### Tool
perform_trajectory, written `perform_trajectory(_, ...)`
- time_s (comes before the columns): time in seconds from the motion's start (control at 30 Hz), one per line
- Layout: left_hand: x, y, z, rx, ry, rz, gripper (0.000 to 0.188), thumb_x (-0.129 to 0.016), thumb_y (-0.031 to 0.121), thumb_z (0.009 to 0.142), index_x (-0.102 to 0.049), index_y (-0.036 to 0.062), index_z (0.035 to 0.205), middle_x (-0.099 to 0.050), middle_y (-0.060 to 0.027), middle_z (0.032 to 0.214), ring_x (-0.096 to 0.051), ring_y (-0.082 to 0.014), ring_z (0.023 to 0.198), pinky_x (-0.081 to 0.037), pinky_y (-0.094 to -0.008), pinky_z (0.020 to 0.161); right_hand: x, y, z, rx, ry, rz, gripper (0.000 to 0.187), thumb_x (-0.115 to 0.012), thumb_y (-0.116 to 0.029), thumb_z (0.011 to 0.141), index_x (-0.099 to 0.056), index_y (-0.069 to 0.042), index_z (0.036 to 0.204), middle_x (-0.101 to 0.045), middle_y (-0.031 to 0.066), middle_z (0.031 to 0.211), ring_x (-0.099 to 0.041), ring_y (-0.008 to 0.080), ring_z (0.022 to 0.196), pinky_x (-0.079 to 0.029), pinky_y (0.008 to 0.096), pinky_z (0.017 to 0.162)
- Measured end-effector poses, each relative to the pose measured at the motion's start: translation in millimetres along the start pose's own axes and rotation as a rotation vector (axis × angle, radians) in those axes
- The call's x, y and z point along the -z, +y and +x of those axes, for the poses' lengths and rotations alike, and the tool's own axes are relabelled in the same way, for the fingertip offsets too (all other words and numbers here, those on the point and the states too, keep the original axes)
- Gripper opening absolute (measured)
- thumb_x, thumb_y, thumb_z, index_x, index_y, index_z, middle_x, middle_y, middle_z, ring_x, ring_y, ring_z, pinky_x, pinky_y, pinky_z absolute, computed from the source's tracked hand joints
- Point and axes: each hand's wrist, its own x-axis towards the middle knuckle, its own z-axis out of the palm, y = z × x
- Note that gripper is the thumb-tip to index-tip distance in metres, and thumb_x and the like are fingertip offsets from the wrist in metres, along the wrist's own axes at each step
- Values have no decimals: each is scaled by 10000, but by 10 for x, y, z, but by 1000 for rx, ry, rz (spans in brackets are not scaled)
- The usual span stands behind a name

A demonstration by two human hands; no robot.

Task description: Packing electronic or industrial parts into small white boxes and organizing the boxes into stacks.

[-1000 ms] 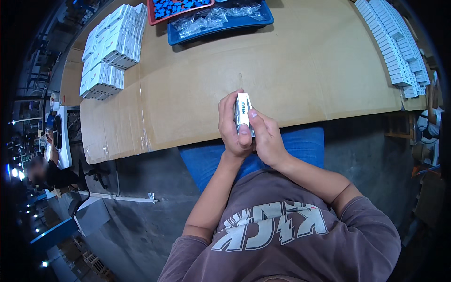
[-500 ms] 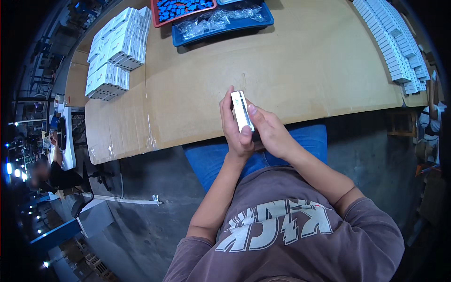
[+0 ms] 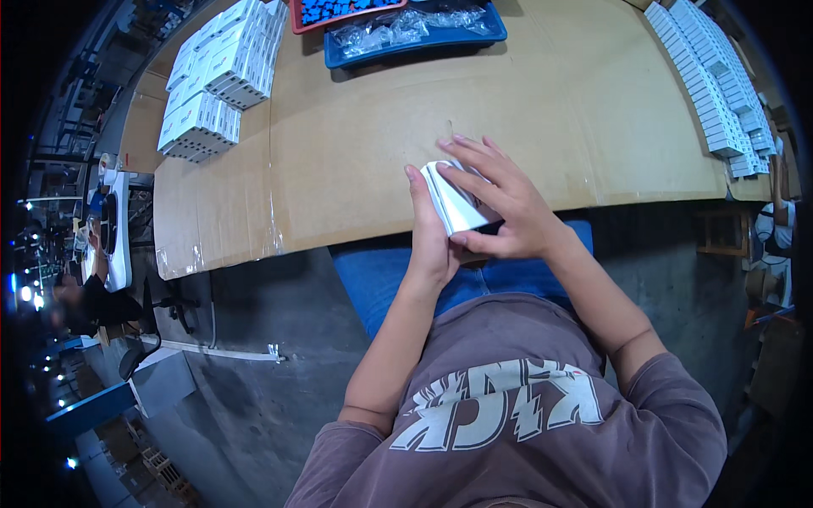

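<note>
A small white box point(image 3: 458, 212) is held up just over the near edge of the cardboard-covered table point(image 3: 373, 161). My left hand point(image 3: 430, 233) cups it from the left and below, thumb up along its side. Across its right side and far end lies my right hand point(image 3: 508, 199), its thumb pressed at the near corner and its fingers bent over the box, a little spread. Those fingers hide part of the box's broad face.
White boxes point(image 3: 241, 63) are stacked at the table's left, and long rows of similar boxes point(image 3: 703, 80) line its right end. At the far edge sit a blue tray point(image 3: 415, 51) of clear plastic bags and a red tray point(image 3: 296, 21) of small blue parts. A person point(image 3: 97, 296) sits at far left.
The box has turned, so a broad face now shows beside its narrow side. My right hand has lifted from the box's side and spread its fingers over it. The view has shifted slightly.
</note>
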Motion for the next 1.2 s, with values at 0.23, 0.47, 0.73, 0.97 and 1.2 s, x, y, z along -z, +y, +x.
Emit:
perform_trajectory(0.23, -51, 48, 14, -49, -57, 41, 757, -241, 692, 1082, -461, 66, 1446, -613, -139, 1289, -680, -236, 1139, -611, -363, 908, -130, 119, 128, 243, 213, 40, 721, -798, -430, 848, -633, 58, 1352, -625, 273, 1384, -641, 448, 1250, -535, 502, 1041)
perform_trajectory(0.47, 35, 152, 5, -67, -38, -9, 678, -338, 647, 1092, -483, 88, 1447, -627, -99, 1273, -666, -207, 1153, -588, -373, 925, -245, 100, 176, 190, 268, 134, 683, -764, -421, 909, -631, 85, 1348, -635, 284, 1375, -656, 442, 1237, -532, 468, 1050)
perform_trajectory(0.73, 89, 8, 179, -431, 21, 508, 807, -451, 608, 1075, -279, 45, 1628, -544, -107, 1422, -547, -216, 1287, -456, -338, 1061, -163, -76, 391, -713, 297, 997, 798, -298, -600, 1122, -586, 81, 1423, -655, 201, 1389, -659, 245, 1220, -511, 332, 1033)
perform_trajectory(0.97, 103, 170, 261, -271, 92, 24, 586, -421, 584, 1084, -527, 97, 1393, -644, -75, 1266, -627, -196, 1158, -506, -405, 1017, -167, -71, 277, -421, 261, 735, 493, -526, -314, 1110, -595, 46, 1440, -627, 202, 1443, -536, 250, 1399, -396, 362, 1176)
perform_trajectory(1.2, 141, 101, 305, -234, 197, 136, 546, -458, 563, 1087, -546, 74, 1315, -629, -39, 1142, -625, -136, 1048, -526, -319, 907, -317, -39, 237, -226, 210, 323, 392, -642, -57, 982, -668, 3, 1369, -665, 204, 1387, -670, 321, 1247, -545, 381, 1022)
